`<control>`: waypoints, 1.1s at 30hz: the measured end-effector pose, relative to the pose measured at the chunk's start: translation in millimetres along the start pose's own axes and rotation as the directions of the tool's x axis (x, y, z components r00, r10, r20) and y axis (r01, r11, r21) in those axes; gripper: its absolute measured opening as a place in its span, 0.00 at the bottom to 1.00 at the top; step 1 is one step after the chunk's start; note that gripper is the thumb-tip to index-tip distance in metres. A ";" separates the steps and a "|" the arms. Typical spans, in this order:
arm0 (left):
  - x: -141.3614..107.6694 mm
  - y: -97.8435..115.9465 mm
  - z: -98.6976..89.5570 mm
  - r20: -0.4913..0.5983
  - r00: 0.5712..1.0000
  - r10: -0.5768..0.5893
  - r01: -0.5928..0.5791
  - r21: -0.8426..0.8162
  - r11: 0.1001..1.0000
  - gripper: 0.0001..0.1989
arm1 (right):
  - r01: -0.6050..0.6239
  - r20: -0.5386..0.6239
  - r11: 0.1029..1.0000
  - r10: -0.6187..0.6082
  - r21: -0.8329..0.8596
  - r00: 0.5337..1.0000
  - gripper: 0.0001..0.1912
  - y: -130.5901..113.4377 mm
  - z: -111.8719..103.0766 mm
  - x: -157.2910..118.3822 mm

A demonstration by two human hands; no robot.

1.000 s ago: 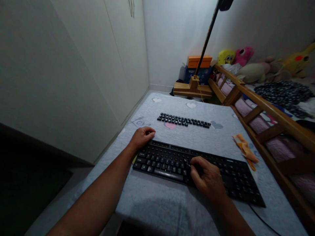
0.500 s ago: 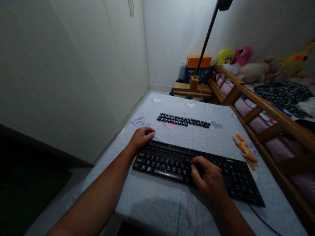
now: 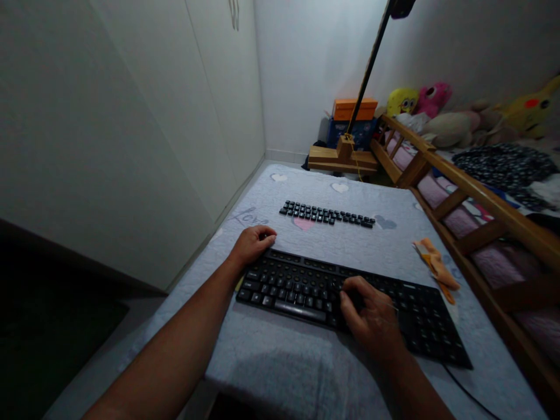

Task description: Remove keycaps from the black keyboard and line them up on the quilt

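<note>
A black keyboard lies slanted on the cloth-covered table, with its upper rows on the left showing bare sockets where keycaps are off. My left hand rests at its far left corner, fingers curled toward the thumb; whatever is inside the curl is hidden. Over the middle-right keys, my right hand is closed in a pinch, thumb against forefinger, touching or just above the keys. What it pinches cannot be made out. Beyond the keyboard, loose black keycaps lie in neat rows.
At the table's right lie a brush and an orange cloth. The keyboard cable trails off the near right. A wooden bed rail borders the right side, a white wardrobe the left. A wooden stand stands behind.
</note>
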State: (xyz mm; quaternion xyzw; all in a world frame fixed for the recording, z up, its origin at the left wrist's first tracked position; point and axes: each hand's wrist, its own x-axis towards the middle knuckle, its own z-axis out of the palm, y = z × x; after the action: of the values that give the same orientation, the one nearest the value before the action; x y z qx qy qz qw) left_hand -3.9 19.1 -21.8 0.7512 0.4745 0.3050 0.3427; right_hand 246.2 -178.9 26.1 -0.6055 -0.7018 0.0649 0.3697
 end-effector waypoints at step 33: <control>-1.2 5.4 -1.5 0.014 1.000 -0.010 0.011 -0.008 1.000 0.16 | -0.126 0.219 0.992 0.117 0.024 0.969 0.03 12.4 -3.1 14.2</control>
State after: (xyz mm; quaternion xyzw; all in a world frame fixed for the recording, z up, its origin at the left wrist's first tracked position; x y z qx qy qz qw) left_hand -2.8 16.6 -16.8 0.7495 0.4748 0.2998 0.3506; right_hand 258.1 -164.1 27.9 -0.6297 -0.6982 0.1663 0.2973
